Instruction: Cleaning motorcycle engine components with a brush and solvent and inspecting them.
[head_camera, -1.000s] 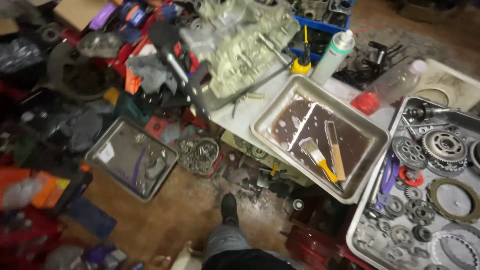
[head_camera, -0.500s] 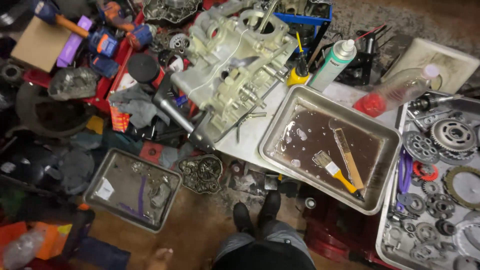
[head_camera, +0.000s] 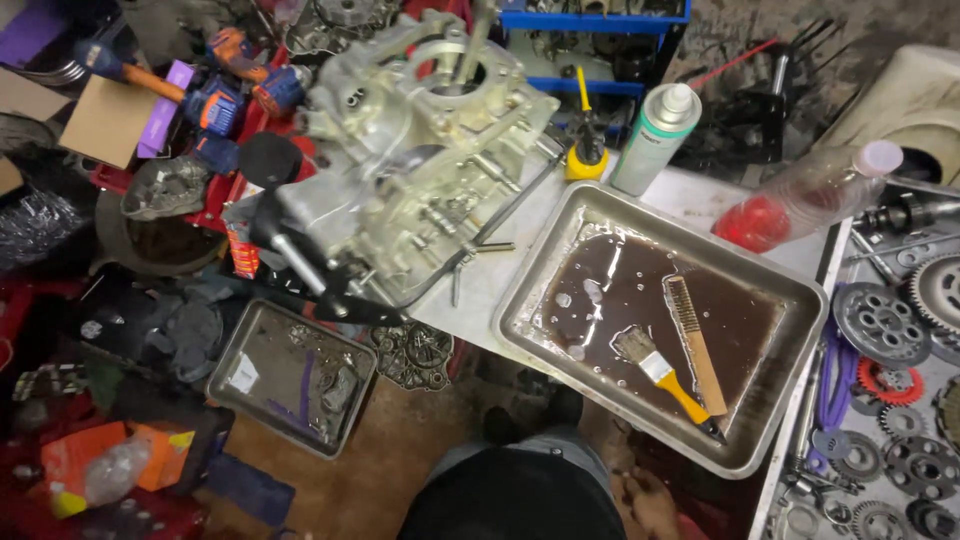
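Observation:
Only part of my right hand (head_camera: 648, 502) shows at the bottom edge, low beside my dark-clad leg (head_camera: 515, 495); its fingers look loosely bent, and whether it holds anything is unclear. My left hand is out of view. Nearest the right hand is a steel tray (head_camera: 800, 300) of dark brown liquid on a white bench. A yellow-handled paintbrush (head_camera: 662, 375) and a wooden wire brush (head_camera: 695, 345) lie in the tray. A grey engine crankcase (head_camera: 430, 170) stands to the tray's left.
A spray can (head_camera: 655, 140), a yellow oiler (head_camera: 585, 155) and a plastic bottle with red liquid (head_camera: 800, 195) stand behind the tray. Gears and clutch plates (head_camera: 885, 325) fill the right. A smaller dirty tray (head_camera: 290, 375), power drills (head_camera: 220, 100) and cardboard (head_camera: 105, 120) crowd the floor at left.
The view has swung right and drawn closer to the bench; engine and tray now fill the centre. My shoes have dropped out of sight, and part of my right hand has appeared at the bottom.

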